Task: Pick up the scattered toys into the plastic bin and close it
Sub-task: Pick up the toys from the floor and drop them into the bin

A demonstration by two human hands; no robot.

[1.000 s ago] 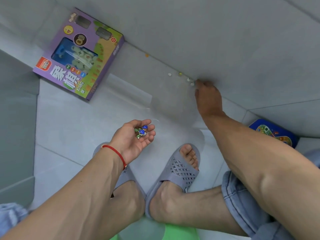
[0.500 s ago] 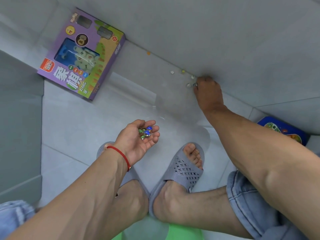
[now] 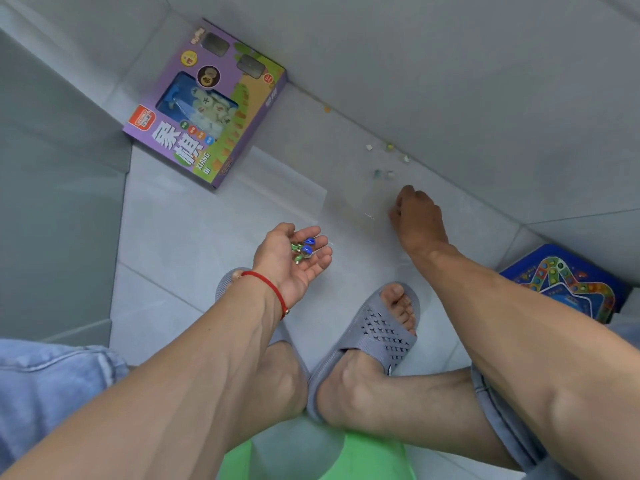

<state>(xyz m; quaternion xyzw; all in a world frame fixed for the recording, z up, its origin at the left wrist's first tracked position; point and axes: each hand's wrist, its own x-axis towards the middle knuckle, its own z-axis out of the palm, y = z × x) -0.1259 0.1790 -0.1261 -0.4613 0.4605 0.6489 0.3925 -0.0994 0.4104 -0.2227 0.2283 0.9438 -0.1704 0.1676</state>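
Note:
My left hand point(image 3: 294, 258) is held palm up over the floor, fingers relaxed, with several glass marbles point(image 3: 304, 248) lying in it, blue and green. My right hand point(image 3: 417, 218) hovers low over the tiles with its back to me and its fingers curled under. Whatever is inside them is hidden. Just beyond it, several small marbles lie loose on the floor: two close together point(image 3: 383, 174) and others along the foot of the wall point(image 3: 389, 146). An orange one point(image 3: 326, 109) lies farther left. No bin shows clearly.
A purple chess-set box point(image 3: 207, 105) leans in the corner at the back left. A blue game board point(image 3: 568, 285) lies at the right. My feet in grey slippers point(image 3: 377, 330) are below the hands. Something green and plastic point(image 3: 374, 459) shows at the bottom edge.
My right hand has pulled back from the foot of the wall toward me and curled its fingers. Two marbles now lie farther out from the wall. My left hand stays put.

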